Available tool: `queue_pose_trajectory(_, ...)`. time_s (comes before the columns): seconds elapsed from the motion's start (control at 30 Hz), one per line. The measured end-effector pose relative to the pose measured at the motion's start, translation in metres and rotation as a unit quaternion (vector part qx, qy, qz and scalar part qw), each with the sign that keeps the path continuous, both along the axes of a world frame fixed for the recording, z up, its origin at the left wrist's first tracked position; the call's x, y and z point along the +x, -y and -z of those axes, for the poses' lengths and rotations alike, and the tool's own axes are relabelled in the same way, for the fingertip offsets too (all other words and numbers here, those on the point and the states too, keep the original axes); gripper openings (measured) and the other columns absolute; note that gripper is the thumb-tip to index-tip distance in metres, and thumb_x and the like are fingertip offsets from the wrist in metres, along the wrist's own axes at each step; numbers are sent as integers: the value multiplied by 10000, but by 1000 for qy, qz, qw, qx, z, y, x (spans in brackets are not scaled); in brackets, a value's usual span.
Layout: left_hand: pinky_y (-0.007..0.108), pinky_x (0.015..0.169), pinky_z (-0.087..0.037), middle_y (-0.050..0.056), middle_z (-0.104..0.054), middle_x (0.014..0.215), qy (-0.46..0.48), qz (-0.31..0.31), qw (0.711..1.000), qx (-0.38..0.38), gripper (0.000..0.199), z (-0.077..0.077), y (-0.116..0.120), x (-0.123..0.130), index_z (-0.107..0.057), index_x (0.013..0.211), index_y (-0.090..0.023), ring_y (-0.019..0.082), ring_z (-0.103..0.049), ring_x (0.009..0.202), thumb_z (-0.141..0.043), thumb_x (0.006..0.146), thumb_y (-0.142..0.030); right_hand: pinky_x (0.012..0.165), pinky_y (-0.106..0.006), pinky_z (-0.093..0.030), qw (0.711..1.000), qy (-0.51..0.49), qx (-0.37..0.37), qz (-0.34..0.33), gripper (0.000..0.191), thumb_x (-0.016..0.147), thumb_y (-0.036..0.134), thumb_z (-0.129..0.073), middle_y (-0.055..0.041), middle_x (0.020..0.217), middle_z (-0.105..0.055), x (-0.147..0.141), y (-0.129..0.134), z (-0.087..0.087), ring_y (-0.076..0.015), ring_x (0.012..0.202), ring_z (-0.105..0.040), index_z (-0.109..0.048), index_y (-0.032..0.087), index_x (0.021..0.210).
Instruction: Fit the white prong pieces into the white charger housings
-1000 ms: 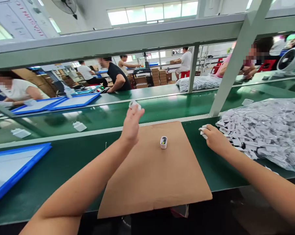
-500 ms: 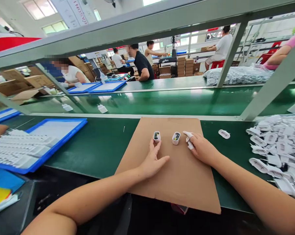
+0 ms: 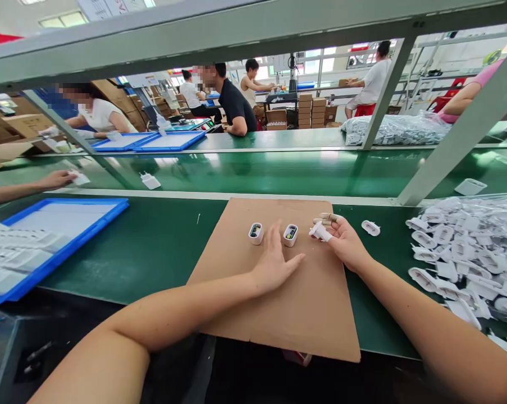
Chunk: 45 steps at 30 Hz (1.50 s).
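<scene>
Two white charger housings stand upright on the cardboard sheet (image 3: 274, 314), their open tops showing circuit parts inside. The left housing (image 3: 255, 233) stands apart from both hands. Beside the right housing (image 3: 291, 235), my left hand (image 3: 276, 264) is open, fingers stretched out and thumb spread; whether it touches the housing I cannot tell. My right hand (image 3: 343, 238), with white covers on some fingertips, pinches a white plug cap (image 3: 319, 231) at the sheet's right edge. A loose white plug cap (image 3: 370, 228) lies on the green bench to the right of that hand.
A heap of white plug caps (image 3: 459, 252) fills the bench's right side. On the left, a blue-rimmed tray (image 3: 110, 206) carries rows of white chargers. A co-worker's hand (image 3: 57, 179) holds a white charger above it. A metal post (image 3: 442, 151) rises behind the heap.
My left hand has left the left housing and moved right, towards the other one. My right hand has turned, showing the plug cap more plainly. A co-worker's hand has appeared at left.
</scene>
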<state>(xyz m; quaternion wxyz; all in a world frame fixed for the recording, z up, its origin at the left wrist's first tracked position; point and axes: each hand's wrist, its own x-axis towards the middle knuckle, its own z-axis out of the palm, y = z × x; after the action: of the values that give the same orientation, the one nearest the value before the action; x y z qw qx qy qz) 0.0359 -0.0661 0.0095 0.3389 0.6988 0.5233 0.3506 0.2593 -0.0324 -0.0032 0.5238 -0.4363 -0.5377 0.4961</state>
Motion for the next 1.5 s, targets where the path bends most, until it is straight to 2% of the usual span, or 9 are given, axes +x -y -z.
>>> queue_pose_trajectory(0.07,527,1189,-438,178,-527,1501,1,6,1000,-11,748,3,-17,10,-497,1477,-198,348,-484,1436,-796,805,-334,969,-456,-600,1000,-11,-8,7,658,677,495,-924,-110,1198,-738,1,3,-7,-240,985,-757,-571,246,1172)
queue_pose_trajectory(0.17,447,1127,-496,98,-684,1265,34,87,995,-22,383,6,-28,18,-666,1234,-219,260,-642,1219,-725,856,-244,1024,-474,-570,1000,-12,-20,-2,612,608,443,-972,-86,1083,-773,3,6,-15,-267,1042,-745,-653,227,1084)
queue_pose_trajectory(0.33,400,1038,-542,94,-674,1267,108,108,988,-6,558,13,-26,18,-614,1329,-230,232,-656,1151,-791,799,-238,1045,-489,-533,997,75,3,-3,456,776,507,-837,-76,1108,-765,9,5,-19,-260,1050,-715,-744,232,1126)
queue_pose_trajectory(0.5,379,942,-547,45,-726,1013,97,141,985,-28,154,8,-27,13,-715,979,-229,219,-673,1005,-767,835,-244,853,-412,-567,969,214,82,94,474,847,434,-798,-61,1079,-748,7,17,-32,-220,892,-686,-671,265,1271)
queue_pose_trajectory(0.63,393,957,-529,54,-729,1055,108,155,982,-4,247,4,-28,12,-728,1029,-229,240,-659,1042,-816,800,-253,767,-392,-559,912,340,215,72,165,947,290,-682,-52,986,-741,-2,32,-45,-215,835,-656,-737,276,1103)
queue_pose_trajectory(0.77,403,958,-517,71,-724,1052,106,165,981,-6,249,4,-28,12,-736,1014,-202,249,-640,1044,-832,814,-314,770,-403,-557,844,414,341,21,347,952,118,-579,-66,980,-731,-9,37,-45,-243,903,-630,-710,277,1231)
queue_pose_trajectory(1.07,405,975,-507,72,-721,1054,103,166,981,-12,125,3,-29,13,-744,947,-191,251,-636,1062,-783,836,-232,803,-366,-551,821,430,375,20,437,967,69,-572,-52,1020,-728,-16,36,-42,-227,944,-659,-622,292,1339)
queue_pose_trajectory(1.27,401,979,-507,69,-719,1045,105,166,981,-8,116,4,-30,13,-744,944,-191,243,-639,1053,-777,835,-216,823,-389,-504,777,491,393,33,319,947,72,-572,-59,930,-713,-16,34,-38,-233,866,-638,-652,225,1217)
queue_pose_trajectory(1.5,403,980,-502,59,-720,1037,107,163,981,-9,115,5,-31,14,-741,925,-196,239,-636,1044,-789,821,-205,939,-408,-445,757,528,384,22,336,864,3,-541,-34,902,-709,-19,33,-47,-212,832,-630,-657,222,1090)
